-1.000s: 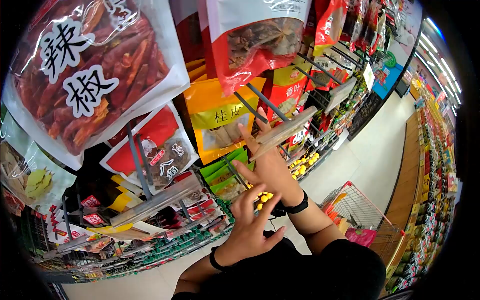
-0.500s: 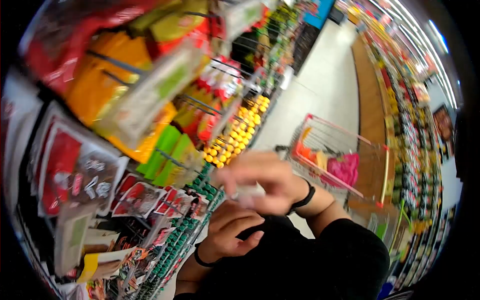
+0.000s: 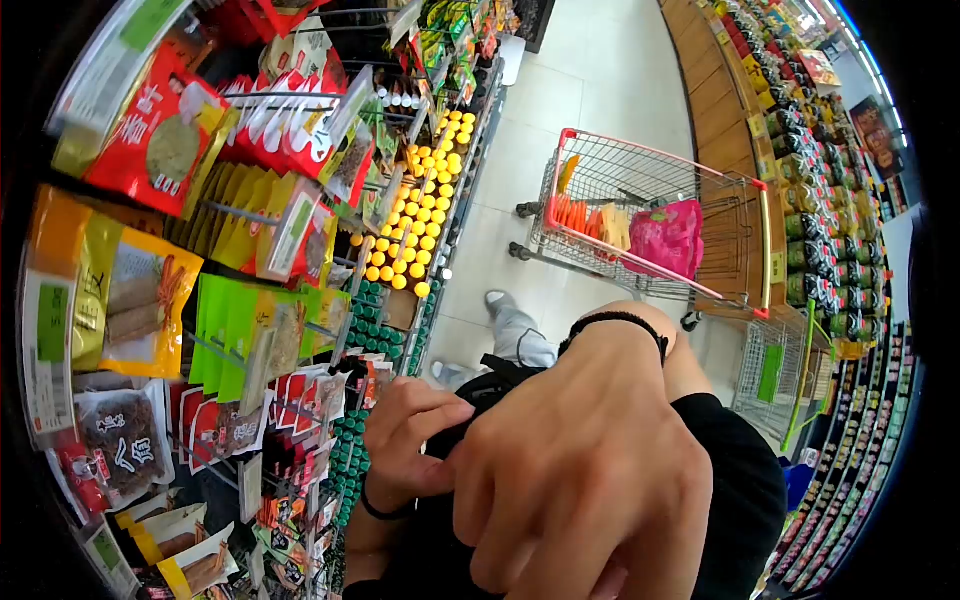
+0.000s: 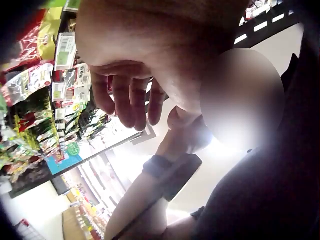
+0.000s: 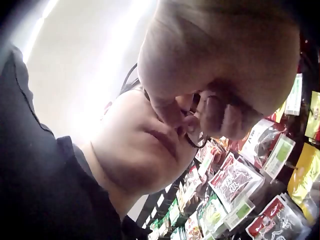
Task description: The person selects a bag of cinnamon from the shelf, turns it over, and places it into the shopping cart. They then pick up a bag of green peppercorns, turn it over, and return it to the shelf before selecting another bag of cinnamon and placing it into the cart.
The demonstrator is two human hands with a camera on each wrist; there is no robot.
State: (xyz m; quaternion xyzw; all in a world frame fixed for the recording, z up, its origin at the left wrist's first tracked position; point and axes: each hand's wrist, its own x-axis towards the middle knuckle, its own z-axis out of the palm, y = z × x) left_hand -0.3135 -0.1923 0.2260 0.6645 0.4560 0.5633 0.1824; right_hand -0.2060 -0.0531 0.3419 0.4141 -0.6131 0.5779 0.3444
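Note:
My right hand (image 3: 600, 460) is raised close in front of the head camera, back of the hand towards it. The right wrist view shows that hand (image 5: 215, 90) by the face, fingers curled inward and the thumb at the nose; nothing is visible in its grip. Lower down, my left hand (image 3: 415, 435) hovers in front of the torso, fingers loosely bent, touching no package. In the left wrist view the left hand's fingers (image 4: 122, 100) hang relaxed with nothing in them.
Hanging spice packets (image 3: 150, 290) and price tags (image 3: 50, 345) line the left side. Yellow-capped bottles (image 3: 410, 225) stand beyond them. A red-edged cart (image 3: 765, 240) holding a pink bag (image 3: 665, 240) is in the aisle, with shelves of jars (image 3: 810, 215) to the right.
My right hand has moved from among the hanging packets up towards the face, its fingers now curled. My left hand has drawn back left. The head view has turned towards the aisle and cart.

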